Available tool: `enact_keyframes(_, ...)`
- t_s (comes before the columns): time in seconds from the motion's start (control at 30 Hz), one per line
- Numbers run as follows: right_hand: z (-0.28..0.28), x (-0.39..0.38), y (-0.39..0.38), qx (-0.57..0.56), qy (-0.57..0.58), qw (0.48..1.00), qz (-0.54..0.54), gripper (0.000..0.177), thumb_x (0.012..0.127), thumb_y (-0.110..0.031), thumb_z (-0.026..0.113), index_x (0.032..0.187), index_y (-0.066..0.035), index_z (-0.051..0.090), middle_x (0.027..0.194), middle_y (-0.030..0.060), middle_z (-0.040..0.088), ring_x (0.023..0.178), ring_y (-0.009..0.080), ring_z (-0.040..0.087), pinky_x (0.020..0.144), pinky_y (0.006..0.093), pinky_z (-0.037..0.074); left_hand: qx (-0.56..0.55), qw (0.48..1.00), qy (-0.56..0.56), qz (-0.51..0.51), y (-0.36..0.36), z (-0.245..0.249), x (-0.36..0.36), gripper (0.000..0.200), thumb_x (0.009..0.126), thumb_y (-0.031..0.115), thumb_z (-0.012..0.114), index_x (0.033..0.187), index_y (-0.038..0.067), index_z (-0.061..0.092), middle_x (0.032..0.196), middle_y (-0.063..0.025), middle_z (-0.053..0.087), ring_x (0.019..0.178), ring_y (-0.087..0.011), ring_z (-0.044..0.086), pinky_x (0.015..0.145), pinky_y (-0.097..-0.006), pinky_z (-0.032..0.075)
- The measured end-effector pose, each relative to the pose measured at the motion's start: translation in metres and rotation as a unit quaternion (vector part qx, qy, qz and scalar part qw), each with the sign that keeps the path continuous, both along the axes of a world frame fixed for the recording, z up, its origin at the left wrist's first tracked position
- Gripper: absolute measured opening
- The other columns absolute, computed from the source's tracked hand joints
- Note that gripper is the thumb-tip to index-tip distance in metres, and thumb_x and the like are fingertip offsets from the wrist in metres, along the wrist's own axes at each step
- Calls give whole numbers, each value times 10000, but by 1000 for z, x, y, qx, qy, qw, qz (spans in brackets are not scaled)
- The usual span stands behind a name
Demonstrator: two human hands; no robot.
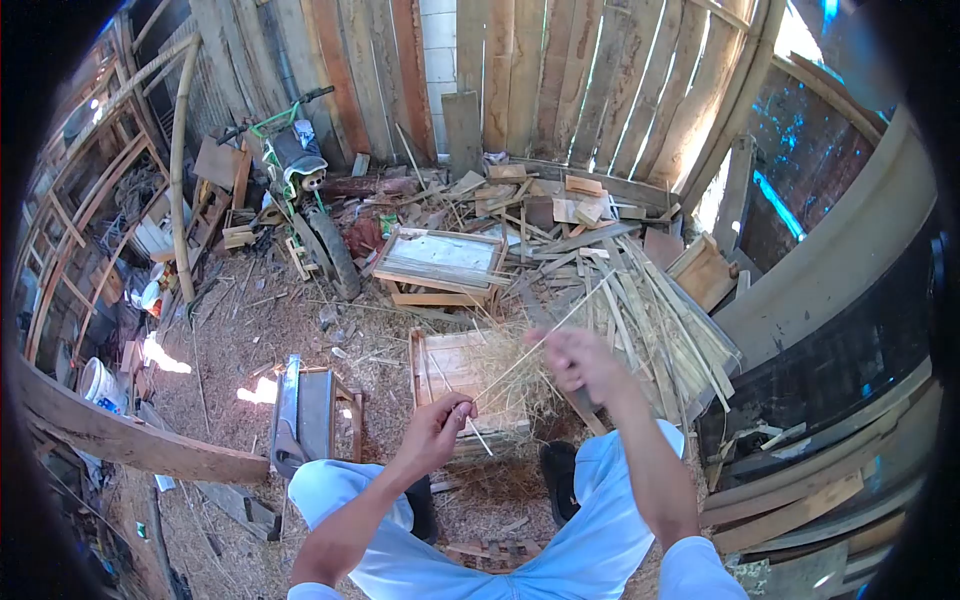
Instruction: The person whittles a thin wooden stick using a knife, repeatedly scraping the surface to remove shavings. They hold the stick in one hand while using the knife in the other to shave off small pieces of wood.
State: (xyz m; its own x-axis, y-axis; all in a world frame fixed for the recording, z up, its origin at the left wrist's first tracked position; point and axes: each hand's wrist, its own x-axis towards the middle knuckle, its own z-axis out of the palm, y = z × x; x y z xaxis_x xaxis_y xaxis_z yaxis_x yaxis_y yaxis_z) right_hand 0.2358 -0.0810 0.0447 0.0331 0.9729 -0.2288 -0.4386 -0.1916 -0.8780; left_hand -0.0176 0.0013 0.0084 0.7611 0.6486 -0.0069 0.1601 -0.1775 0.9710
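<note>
Pale and slender, two strips [510, 371] cross at the left hand [437, 425], above the near-left corner of the wooden crate [455, 358]. The left hand pinches narrowly about them; the right hand [580, 362], over the crate's right side, is blurred, fingers bent near the longer strip, and whether it grips cannot be told. Edges: the crate's left edge borders shavings-strewn ground [388, 385], giving room as far as one dark-topped stool [318, 410]; tangled fibres [550, 400] crowd its right edge; two dark shoes [560, 470] flank its near edge. Counts: one handsaw [289, 400] on the stool, left of the crate; one white-panelled wooden frame [440, 250] beyond the crate; one green two-wheeler [298, 165] beyond and left; one heap of battens [650, 320], pieces uncountable, beyond and right.
</note>
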Motion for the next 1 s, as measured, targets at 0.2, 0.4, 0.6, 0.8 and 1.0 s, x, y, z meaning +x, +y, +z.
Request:
enact_keyframes(0.2, -13, -64, 8, -27, -22, 994, 107, 339, 939, -275, 516, 1169, -27, 544, 629, -52, 428, 445, 7, 320, 382, 156, 238, 189, 981, -16, 48, -5, 6, 3, 106, 879, 4, 517, 972, 20, 565, 739, -108, 606, 523, -140, 506, 492, -293, 400)
enact_keyframes(0.4, -1, -38, 9, -54, -31, 993, 102, 327, 944, -254, 508, 1162, -13, 547, 618, -65, 408, 449, 5, 310, 381, 159, 241, 251, 967, -2, 39, -2, 3, 5, 99, 869, 13, 526, 951, 37, 576, 705, -101, 599, 477, -191, 512, 450, -303, 376)
enact_keyframes(0.6, 0, 24, 0, -18, 22, 998, -58, 373, 939, -261, 509, 1211, -7, 498, 603, -76, 374, 430, 2, 279, 367, 154, 212, 276, 960, 17, 36, -2, 6, -6, 112, 852, 21, 532, 943, 69, 575, 600, -125, 536, 459, -240, 525, 448, -340, 386)
enact_keyframes(0.8, -3, -46, -1, 31, -20, 998, 59, 368, 942, -287, 504, 1196, -21, 494, 608, -67, 406, 421, 7, 299, 358, 158, 214, -33, 999, -25, -14, -4, 4, 4, 172, 950, 184, 489, 884, 47, 570, 568, 31, 422, 487, -54, 332, 453, -227, 281)
enact_keyframes(1.0, -3, -22, 6, -17, -7, 1000, 25, 380, 935, -318, 509, 1129, 8, 524, 584, -67, 410, 412, 14, 304, 357, 166, 217, -156, 985, -47, -57, 3, -1, -5, 245, 979, 248, 437, 884, 58, 559, 629, 79, 368, 557, -26, 289, 484, -202, 237)
